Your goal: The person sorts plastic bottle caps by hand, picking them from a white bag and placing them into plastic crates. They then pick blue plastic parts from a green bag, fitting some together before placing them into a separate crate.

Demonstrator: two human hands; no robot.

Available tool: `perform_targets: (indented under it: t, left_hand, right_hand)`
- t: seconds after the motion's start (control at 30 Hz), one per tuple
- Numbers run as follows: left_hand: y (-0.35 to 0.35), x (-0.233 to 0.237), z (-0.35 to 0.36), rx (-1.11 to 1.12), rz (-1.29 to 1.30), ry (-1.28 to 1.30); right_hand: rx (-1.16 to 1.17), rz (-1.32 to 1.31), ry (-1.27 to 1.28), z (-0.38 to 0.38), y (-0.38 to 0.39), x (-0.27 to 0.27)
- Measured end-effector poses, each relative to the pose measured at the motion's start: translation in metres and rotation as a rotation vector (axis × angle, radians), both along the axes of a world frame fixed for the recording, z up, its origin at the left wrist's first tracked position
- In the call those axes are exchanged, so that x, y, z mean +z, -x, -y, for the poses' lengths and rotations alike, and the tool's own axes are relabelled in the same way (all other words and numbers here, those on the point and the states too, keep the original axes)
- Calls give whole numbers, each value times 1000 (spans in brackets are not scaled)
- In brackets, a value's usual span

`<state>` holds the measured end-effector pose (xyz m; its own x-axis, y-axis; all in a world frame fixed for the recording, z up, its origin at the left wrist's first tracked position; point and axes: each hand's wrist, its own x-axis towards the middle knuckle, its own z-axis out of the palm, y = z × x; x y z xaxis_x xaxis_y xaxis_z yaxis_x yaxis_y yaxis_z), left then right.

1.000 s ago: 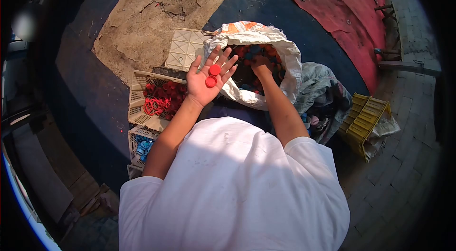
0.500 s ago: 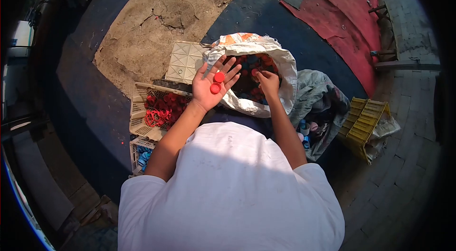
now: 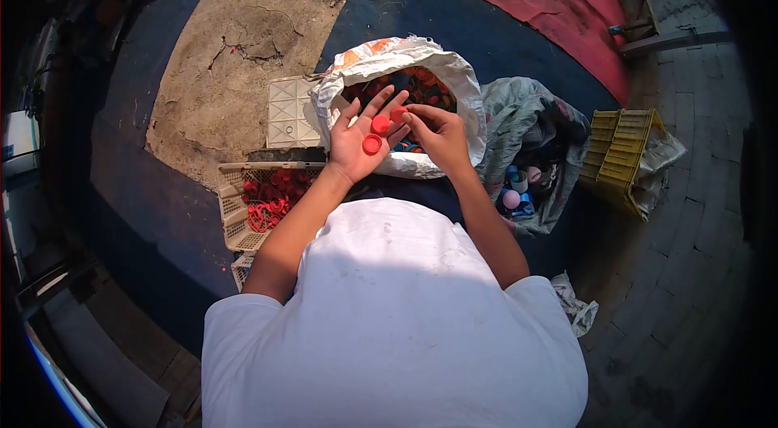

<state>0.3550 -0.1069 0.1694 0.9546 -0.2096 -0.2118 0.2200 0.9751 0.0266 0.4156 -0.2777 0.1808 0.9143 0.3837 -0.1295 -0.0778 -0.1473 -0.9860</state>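
My left hand (image 3: 355, 146) is open, palm up with its fingers spread, at the near left rim of a white woven sack (image 3: 465, 93). Two red bottle caps lie on it: one cap (image 3: 380, 124) at the base of the fingers, another cap (image 3: 372, 144) on the palm with its hollow side up. My right hand (image 3: 442, 139) is closed in a pinch on a third red cap (image 3: 398, 114), held over the left fingers. Caps of mixed colours (image 3: 425, 87) fill the sack below, partly hidden by my hands.
A cream crate (image 3: 235, 205) with red caps and rings stands at left, near a pale lattice panel (image 3: 292, 112). On the right are a grey sack (image 3: 535, 116) with mixed plastic pieces and a yellow crate (image 3: 620, 152). Dark blue matting (image 3: 389, 14) covers the ground beyond.
My right hand has come up out of the sack and moved left to my left hand, pinching a red cap. The left hand stays palm up with two caps. The view has shifted.
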Motion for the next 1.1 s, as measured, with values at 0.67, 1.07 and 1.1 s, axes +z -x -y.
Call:
perform_targets:
  t: [0.67, 1.07, 1.1]
  left_hand:
    - [44, 0, -31, 283, -115, -11]
    - [62, 5, -29, 353, -174, -2]
    - [63, 5, -28, 351, -178, 0]
  right_hand:
    - [98, -192, 543, 5, -94, -162]
    - [124, 13, 832, -37, -135, -206]
    - [152, -33, 804, -38, -136, -205]
